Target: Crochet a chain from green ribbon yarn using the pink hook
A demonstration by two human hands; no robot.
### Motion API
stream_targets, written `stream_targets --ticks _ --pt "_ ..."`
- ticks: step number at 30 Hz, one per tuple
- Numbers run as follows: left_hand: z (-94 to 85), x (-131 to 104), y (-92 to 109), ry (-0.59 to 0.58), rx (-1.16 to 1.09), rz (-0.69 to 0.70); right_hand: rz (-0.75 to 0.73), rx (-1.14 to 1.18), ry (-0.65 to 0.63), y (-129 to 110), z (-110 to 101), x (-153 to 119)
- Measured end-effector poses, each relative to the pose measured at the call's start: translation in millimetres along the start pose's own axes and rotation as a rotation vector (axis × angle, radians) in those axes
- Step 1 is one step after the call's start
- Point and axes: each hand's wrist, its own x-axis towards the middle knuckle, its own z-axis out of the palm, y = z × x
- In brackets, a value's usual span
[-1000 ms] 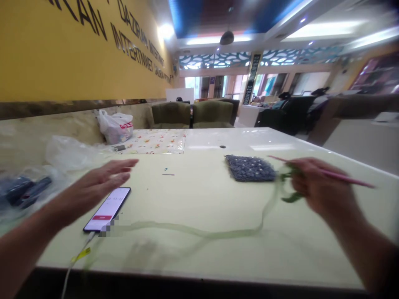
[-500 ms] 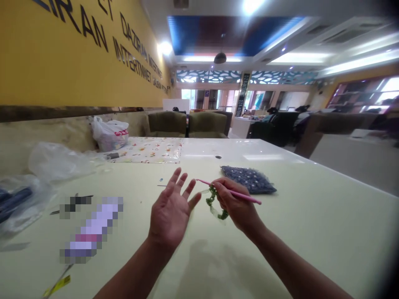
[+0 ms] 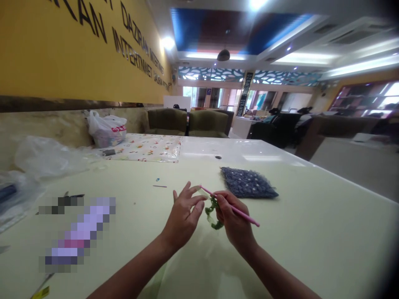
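Note:
My right hand [image 3: 235,218] is closed round a pink crochet hook [image 3: 245,215], whose tip points up and left. A small green crocheted strip [image 3: 215,224] hangs in a curl beneath its fingertips. To the left, my left hand [image 3: 183,216] has its fingers partly spread, back towards the camera, near the hook's tip. A pale green strand [image 3: 204,192] runs between the left fingers and the green piece. Behind my right hand lies a dark blue-grey crocheted piece with white beads [image 3: 249,182].
A blurred purple object [image 3: 90,226] and dark scissors-like item lie at left. Beyond them are clear plastic bags [image 3: 50,158] and a white bag [image 3: 107,129]. A thin needle [image 3: 160,186] lies left of centre. Armchairs [image 3: 208,123] stand behind the table [image 3: 311,216].
My left hand has turned from palm-up to back-up, and its fingers have come in to the pale strand. My right hand still holds the hook, slightly lower. The view has shifted a little.

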Motion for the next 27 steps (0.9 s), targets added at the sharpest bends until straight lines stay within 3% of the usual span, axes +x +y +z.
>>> stream_targets --ticks 4,9,16,23,27 --pt "7.7 4 -11 -0.13 -0.428 -0.257 0.017 -0.048 -0.032 8 -1 -1" --pt "13.2 0 -25 -0.081 -0.74 -0.449 0.051 -0.135 -0.087 17 -6 -1" --pt "-3.6 1 -29 -0.184 -0.837 -0.526 0.234 -0.039 -0.132 17 -14 -1" --pt "-16.5 9 -31 -0.244 -0.842 -0.594 0.246 -0.066 -0.444 5 -30 12" --pt "-17.0 10 -32 -0.28 -0.836 -0.623 0.246 -0.021 -0.505 4 -35 18"
